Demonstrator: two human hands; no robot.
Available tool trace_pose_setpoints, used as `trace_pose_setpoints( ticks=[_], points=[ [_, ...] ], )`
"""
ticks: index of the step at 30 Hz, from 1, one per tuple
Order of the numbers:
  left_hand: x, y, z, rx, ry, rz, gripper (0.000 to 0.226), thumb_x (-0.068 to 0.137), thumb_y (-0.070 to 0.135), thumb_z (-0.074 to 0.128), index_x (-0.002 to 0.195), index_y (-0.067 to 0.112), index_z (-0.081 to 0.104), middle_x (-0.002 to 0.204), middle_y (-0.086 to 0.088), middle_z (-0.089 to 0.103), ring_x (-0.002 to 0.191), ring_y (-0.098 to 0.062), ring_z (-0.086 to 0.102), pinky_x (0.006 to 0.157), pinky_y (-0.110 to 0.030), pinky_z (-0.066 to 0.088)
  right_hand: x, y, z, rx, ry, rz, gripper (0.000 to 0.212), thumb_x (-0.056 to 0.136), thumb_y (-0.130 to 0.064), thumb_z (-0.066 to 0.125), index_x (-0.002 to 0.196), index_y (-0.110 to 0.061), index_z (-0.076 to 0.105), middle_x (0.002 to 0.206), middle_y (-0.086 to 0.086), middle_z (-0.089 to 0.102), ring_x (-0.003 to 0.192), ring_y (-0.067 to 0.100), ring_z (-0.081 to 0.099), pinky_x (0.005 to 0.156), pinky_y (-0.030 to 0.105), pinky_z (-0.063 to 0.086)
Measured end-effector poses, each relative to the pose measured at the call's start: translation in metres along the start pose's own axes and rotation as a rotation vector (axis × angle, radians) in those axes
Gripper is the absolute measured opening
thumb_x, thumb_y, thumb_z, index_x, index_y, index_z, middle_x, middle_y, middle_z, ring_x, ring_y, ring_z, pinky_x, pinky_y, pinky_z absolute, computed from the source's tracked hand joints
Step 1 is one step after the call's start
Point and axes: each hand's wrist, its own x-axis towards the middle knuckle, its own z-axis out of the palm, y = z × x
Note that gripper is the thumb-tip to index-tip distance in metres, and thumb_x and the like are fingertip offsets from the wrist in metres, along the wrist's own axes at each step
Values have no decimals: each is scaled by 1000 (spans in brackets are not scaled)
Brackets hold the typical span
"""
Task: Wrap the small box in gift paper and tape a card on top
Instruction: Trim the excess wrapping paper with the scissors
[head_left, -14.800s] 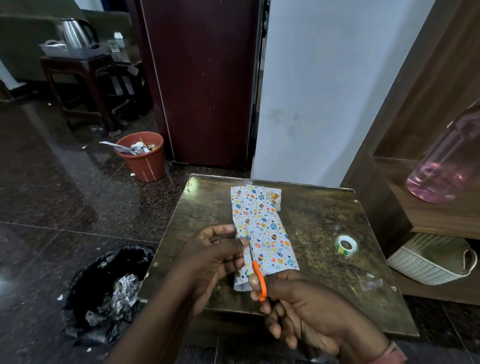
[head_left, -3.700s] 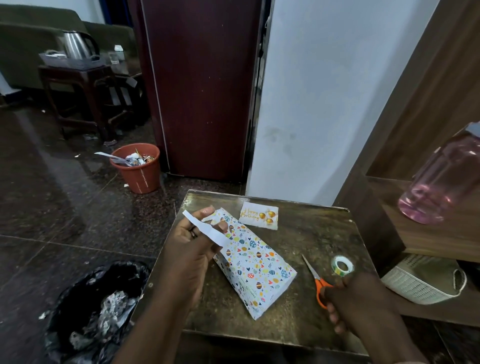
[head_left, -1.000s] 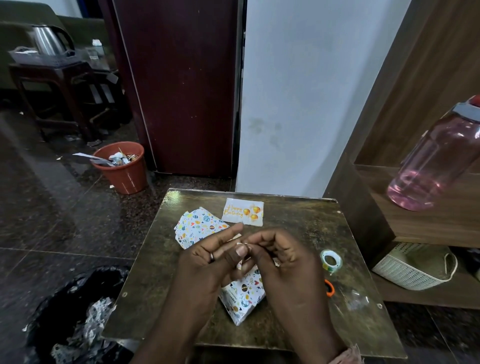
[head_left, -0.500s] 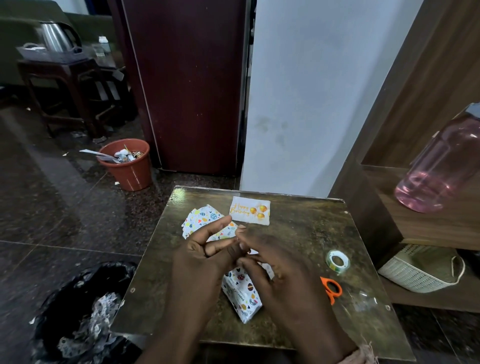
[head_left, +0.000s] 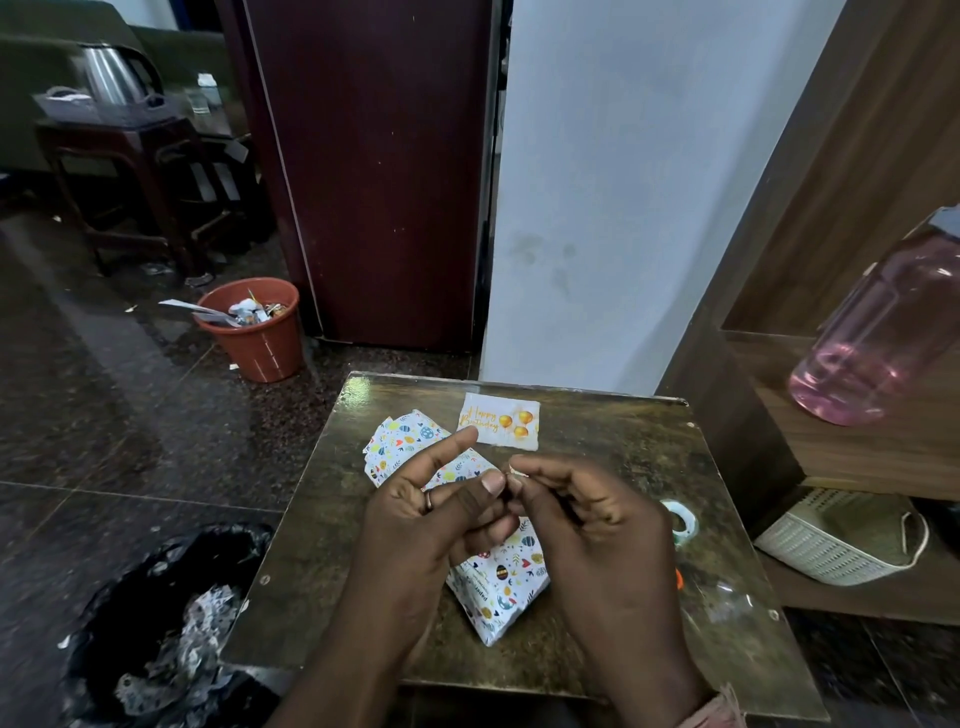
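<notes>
Dark floor: orange bin (head_left: 254, 332) holds scraps; both hands' fingers (head_left: 493, 483) pinch small scrap above wrapped box (head_left: 498, 582).

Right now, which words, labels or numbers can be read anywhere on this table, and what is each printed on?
"Happy Birthday", in gold script beside gold balloons, on the small white card lying at the far side of the brown table.
A line of small dark print on the white edge of the parcel wrapped in colourful patterned paper: too small to read.
Round tape roll: no readable text.
</notes>
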Motion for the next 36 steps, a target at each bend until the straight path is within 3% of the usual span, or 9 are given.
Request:
trace_pose_setpoints(
  ticks=[5,9,14,18,21,24,29,33,36],
  points=[
    [-1,-1,-1,-8,0,-23,57,71,7,79,127,11,67,93,-27,76,75,-25,76,63,-28,62,2,1,2,72,-4,85,28,88,3,72,87,-25,80,88,-12,78,92,9,74,83,30,59],
    [0,-5,-1,-100,-13,-55,53,71,0,76,123,2,65,88,-23,75,68,-21,74,59,-24,61,2,4,5,138,-66,106,30,91,6,66,85,-21,78,92,-7,79,97,12,75,88,40,59],
    [3,-5,-6,-159,15,-6,59,65,1,77,123,2,66,83,-18,72,64,-18,68,61,-22,60,0,1,10,210,-170,151,26,100,-1,59,93,-20,75,112,-11,77,117,5,66,100,37,50],
    [4,-5,-7,-136,-10,34,57,65,-2,77,121,7,69,85,-17,73,71,-20,69,68,-25,59,1,2,6,266,-223,205,26,101,0,55,96,-18,73,110,-8,78,123,3,63,102,37,49],
    [3,-4,-6,-113,2,72,52,65,0,80,116,8,71,86,-14,74,74,-21,70,72,-27,59,2,6,3,266,-251,202,31,101,4,54,117,-20,67,120,-6,75,126,7,62,104,35,48],
    [0,1,-3,65,85,189,41,69,-3,81,106,8,70,79,-13,76,77,-25,75,72,-28,60,-1,7,9,223,-259,201,51,102,7,50,137,-29,56,132,-15,68,132,0,55,110,26,46],
    [-11,3,2,435,172,381,37,80,-7,80,94,26,71,79,-3,78,82,-14,77,74,-21,57,-4,4,16,216,-244,252,43,103,-3,53,138,-27,58,130,-21,67,127,-1,58,111,29,46],
    [-16,-1,0,615,157,388,49,86,5,79,118,41,68,89,13,80,92,-10,76,87,-37,58,-3,2,14,218,-227,308,41,102,-8,58,141,-21,58,128,-19,69,124,0,61,110,32,49],
    [-19,-2,1,729,63,409,74,92,12,74,139,62,46,100,24,77,99,-17,75,91,-34,56,1,5,11,221,-201,339,43,101,-6,58,143,-18,57,124,-19,71,120,0,64,106,31,50]
  ],
)
